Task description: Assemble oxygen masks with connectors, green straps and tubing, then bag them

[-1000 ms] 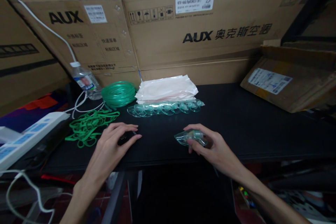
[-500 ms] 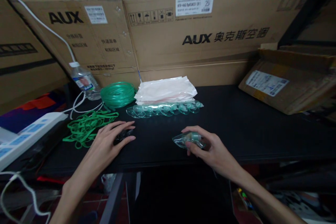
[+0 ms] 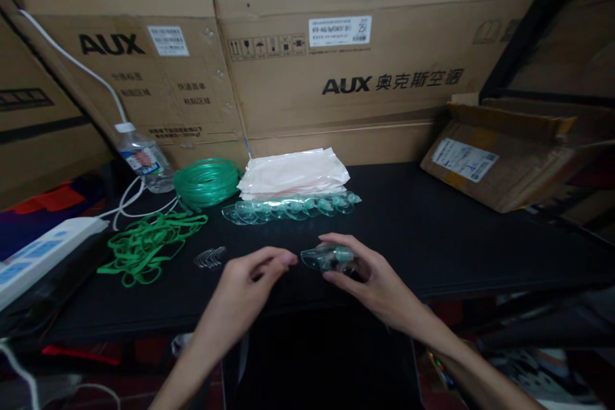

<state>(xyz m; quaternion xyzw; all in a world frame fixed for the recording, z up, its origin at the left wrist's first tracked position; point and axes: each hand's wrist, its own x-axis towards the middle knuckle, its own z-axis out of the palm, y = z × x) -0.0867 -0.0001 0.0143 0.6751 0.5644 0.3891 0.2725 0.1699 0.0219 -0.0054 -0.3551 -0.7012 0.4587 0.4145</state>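
Note:
My right hand (image 3: 361,269) grips a small clear green oxygen mask (image 3: 327,257) between thumb and fingers, its narrow end pointing left. Close to that end is my left hand (image 3: 262,272), thumb and forefinger pressed together. Whatever is in this pinch is too small to make out. A small bunch of thin, shiny metal strips (image 3: 210,257) lies to the left of my left hand. Beyond both hands, a row of similar clear green masks (image 3: 291,207) lies nested on the black table.
White packets (image 3: 293,173) are stacked behind the masks. Coiled green tubing (image 3: 206,180), green elastic straps (image 3: 147,245), a plastic bottle (image 3: 144,157) and a white power strip (image 3: 45,250) occupy the left. A cardboard box (image 3: 485,160) stands right; large cartons (image 3: 283,102) form the back.
My left hand has left the metal strips and moved right to the mask, its fingers now pinched. The right hand still holds the mask. The view has shifted slightly.

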